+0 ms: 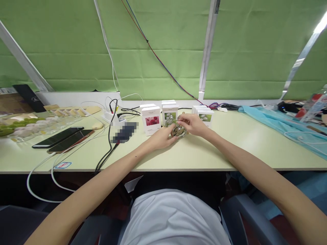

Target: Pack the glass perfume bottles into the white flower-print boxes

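My left hand (163,137) is closed on a clear glass jar (179,132) with brownish bits inside, tilted above the table. My right hand (192,124) reaches in from the other side, its fingertips pinched at the jar's upper edge; what they grip is too small to tell. Just behind the hands stand white boxes: one with a red flower picture (152,121) on the left, one with a green picture (170,110) in the middle, and one with white flowers (205,117) on the right, partly behind my right hand.
Two dark phones (58,137) and white cables lie at the left, near a power strip (111,119) and a blurred dark device (124,132). Clear trays (24,133) are at far left. Blue sheeting (278,127) covers the right side, with a bottle (315,102) there.
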Demonstrator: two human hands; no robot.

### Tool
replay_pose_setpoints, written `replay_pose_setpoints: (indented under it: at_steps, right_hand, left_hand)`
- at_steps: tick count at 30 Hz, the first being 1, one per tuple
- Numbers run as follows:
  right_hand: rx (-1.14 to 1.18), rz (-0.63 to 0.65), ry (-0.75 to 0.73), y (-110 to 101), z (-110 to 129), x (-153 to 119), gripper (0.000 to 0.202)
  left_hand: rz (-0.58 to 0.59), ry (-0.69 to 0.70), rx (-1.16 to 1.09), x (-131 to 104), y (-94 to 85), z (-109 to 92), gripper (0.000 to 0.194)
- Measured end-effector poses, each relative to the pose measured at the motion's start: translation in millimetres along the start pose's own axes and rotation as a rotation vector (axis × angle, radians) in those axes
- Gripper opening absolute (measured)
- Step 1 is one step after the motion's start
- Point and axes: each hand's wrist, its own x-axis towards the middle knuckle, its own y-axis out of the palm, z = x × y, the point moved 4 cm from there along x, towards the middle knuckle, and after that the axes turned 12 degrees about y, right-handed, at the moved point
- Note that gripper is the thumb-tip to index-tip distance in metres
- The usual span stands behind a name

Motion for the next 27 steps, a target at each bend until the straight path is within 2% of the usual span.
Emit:
replay_pose_setpoints:
  at_steps: [9, 21, 27]
  right_hand:
    - [0.006, 0.019, 0.042, 1.4, -3.8, 1.3, 0.022]
    - [-0.013, 0.008, -0.055, -1.5, -0.3, 1.3, 0.019]
    - [-0.011, 0.013, -0.044, -0.9, -0.2, 1.6, 0.019]
  left_hand:
    - [0.01, -0.011, -0.006, -0.3, -0.3, -0.6, 0.044]
    - [-0.007, 0.021, 0.001, -0.1, 1.3, 2.0, 0.046]
    - [-0.009, 0.014, -0.005, -0.3, 1.5, 2.6, 0.047]
